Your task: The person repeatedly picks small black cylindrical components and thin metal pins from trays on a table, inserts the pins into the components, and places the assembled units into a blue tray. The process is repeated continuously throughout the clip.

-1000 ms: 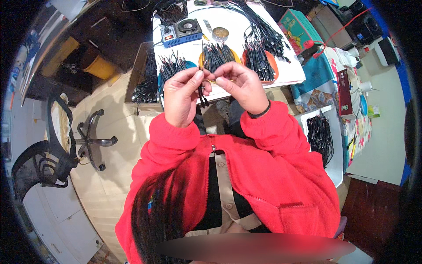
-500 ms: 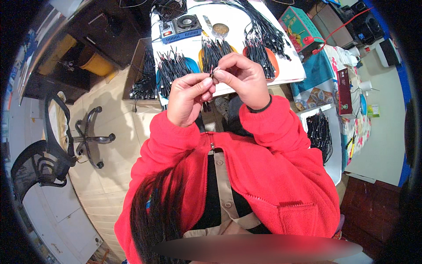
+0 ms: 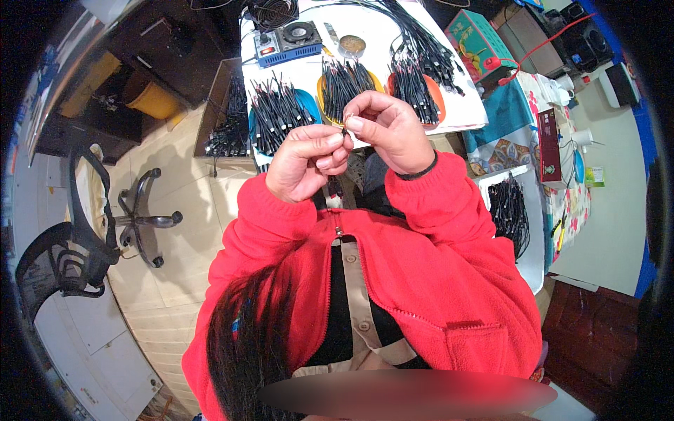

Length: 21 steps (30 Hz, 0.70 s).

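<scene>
My left hand (image 3: 307,158) pinches the end of a thin black cable (image 3: 345,131) between thumb and forefinger. The fingertips of my right hand (image 3: 390,135) meet it there, pinched on the fine wire ends at the cable's tip. Part of the cable seems to hang down below my left hand; most of it is hidden. Just beyond my hands lie bundles of black cables with metal plugs, on a blue tray (image 3: 309,103), a yellow tray (image 3: 321,98) and an orange tray (image 3: 441,109).
On the white table (image 3: 460,116) stand a blue soldering-type unit (image 3: 289,45) and a small round tin (image 3: 352,47). More black cables (image 3: 430,42) spread at the back. A white bin (image 3: 537,231) of cables is at right, a box (image 3: 228,91) and an office chair (image 3: 144,221) at left.
Both hands have shifted slightly toward me and right, still pinched together at the cable end. The cable piece below my left hand shows a little more.
</scene>
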Each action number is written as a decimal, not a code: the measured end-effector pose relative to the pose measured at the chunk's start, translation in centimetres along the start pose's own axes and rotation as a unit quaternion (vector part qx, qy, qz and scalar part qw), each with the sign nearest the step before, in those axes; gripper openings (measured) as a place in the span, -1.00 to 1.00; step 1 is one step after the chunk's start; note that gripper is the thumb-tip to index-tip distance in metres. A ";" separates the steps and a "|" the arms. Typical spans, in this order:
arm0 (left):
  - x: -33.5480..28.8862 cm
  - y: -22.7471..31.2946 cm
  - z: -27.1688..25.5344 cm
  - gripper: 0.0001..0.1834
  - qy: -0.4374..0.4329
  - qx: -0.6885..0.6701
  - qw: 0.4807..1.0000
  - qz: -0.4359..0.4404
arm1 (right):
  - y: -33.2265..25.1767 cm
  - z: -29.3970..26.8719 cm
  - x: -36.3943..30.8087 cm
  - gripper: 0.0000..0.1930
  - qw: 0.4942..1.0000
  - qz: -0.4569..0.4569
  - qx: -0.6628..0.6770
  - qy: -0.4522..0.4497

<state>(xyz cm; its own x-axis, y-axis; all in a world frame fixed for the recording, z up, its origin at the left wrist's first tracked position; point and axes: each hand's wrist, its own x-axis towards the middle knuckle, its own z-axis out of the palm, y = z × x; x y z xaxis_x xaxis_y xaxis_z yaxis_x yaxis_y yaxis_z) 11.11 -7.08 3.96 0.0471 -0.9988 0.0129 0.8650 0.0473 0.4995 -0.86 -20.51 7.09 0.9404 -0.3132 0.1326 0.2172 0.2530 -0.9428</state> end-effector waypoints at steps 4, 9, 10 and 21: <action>0.0 -0.7 0.4 -0.81 0.067 0.092 0.992 0.057 | 0.6 -0.1 -0.2 -0.87 0.983 0.064 0.172 -0.006; 0.3 -0.9 0.6 -0.84 0.079 0.137 0.983 0.088 | 1.0 -0.4 -0.3 -0.89 0.977 0.085 0.194 0.002; 0.5 -0.9 0.6 -0.84 0.080 0.154 0.981 0.091 | 1.0 -0.6 -0.4 -0.89 0.978 0.088 0.191 0.006; 2.6 -2.5 -0.2 -0.82 0.121 0.348 0.926 0.083 | 4.3 -4.7 -0.9 -0.82 0.906 0.217 0.364 -0.012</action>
<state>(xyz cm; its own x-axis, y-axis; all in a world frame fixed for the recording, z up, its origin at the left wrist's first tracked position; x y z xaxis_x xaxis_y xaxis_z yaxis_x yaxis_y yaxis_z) 9.17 -9.76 2.55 0.3344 -0.9424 -0.0133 0.3075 0.0958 0.9467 -2.02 -23.49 1.46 0.9820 -0.0224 -0.1877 -0.0672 0.8869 -0.4570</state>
